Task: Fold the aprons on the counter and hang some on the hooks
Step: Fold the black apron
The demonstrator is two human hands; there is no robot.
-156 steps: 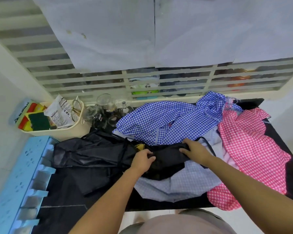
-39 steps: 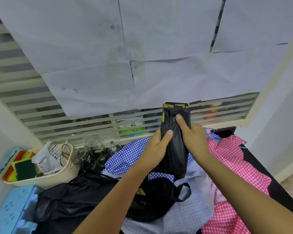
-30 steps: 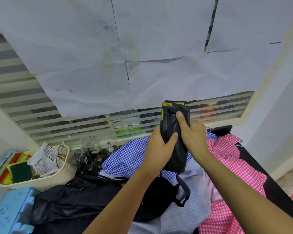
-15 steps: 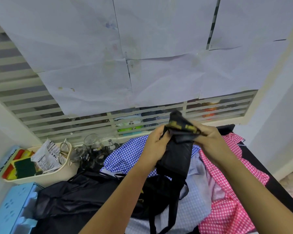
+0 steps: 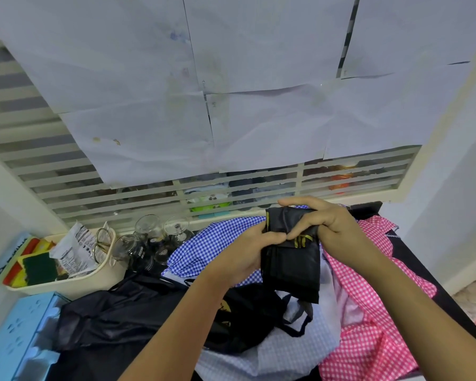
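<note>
Change: one second ago the black apron (image 5: 291,265) was held upright as a long narrow strip. Its top end is now turned down over the front, giving a shorter, thicker packet with the yellow trim at the fold.

Grip state: the left grip (image 5: 242,251) is closed and pinches the packet's left edge at the fold. The right grip (image 5: 333,229) is curled over the top, thumb on the front face. The two thumbs meet at the middle.

Location: the packet is held in the air, clear of the tabletop (image 5: 367,210), above the blue apron (image 5: 217,243) and beside the pink apron (image 5: 368,312).

Meaning: folding of this one apron appears nearly complete. It must next be set down flat or folded again. The other aprons lie unfolded. No hooks are in view.
</note>
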